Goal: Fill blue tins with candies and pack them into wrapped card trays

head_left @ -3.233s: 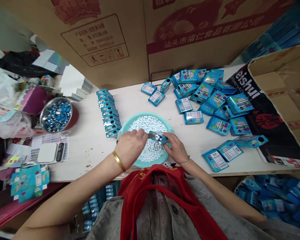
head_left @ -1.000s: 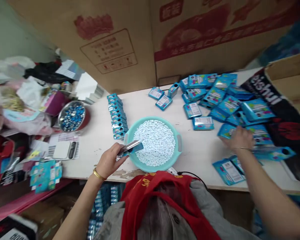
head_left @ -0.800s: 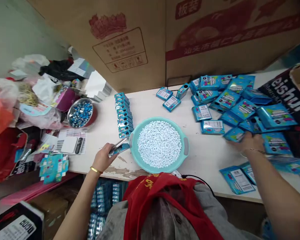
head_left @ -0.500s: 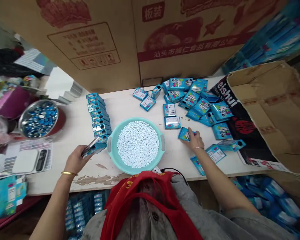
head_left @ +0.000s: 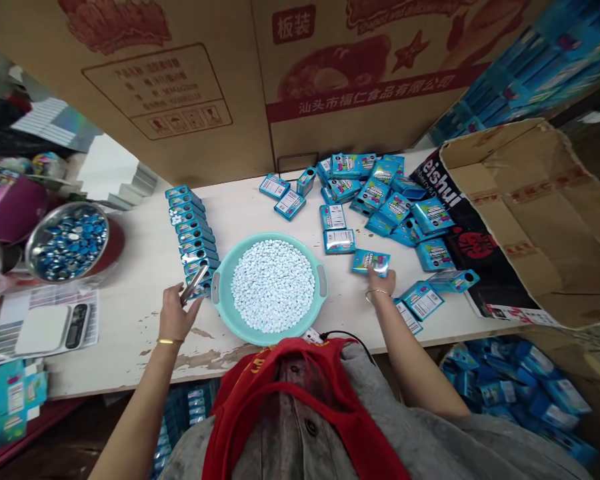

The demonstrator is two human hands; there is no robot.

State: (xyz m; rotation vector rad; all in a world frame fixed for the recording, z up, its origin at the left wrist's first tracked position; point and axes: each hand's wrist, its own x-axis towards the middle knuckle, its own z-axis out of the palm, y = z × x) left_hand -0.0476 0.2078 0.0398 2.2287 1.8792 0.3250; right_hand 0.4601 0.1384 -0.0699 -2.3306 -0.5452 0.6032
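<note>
My left hand (head_left: 177, 313) is at the near end of a row of small blue candy boxes (head_left: 190, 230) standing with their round holes up. Its fingers hold a slim shiny metal tool (head_left: 194, 283), whose far end I cannot make out, over the last box in the row. My right hand (head_left: 384, 283) grips the near edge of a blue candy box (head_left: 365, 259) that lies printed face up. Between my hands stands a turquoise basin (head_left: 222, 315) full of small pale candies (head_left: 275, 287).
More blue boxes (head_left: 395, 207) lie heaped at the right, beside an open carton (head_left: 505, 200). A metal bowl (head_left: 105, 257) of blue shiny pieces and a white scale (head_left: 44, 328) are on the left. Large cartons (head_left: 240, 80) wall off the back.
My left hand has moved right and let the box it held stand at the row's end, keeping the metal tool. The box under my right hand now lies flatter, with its printed face showing.
</note>
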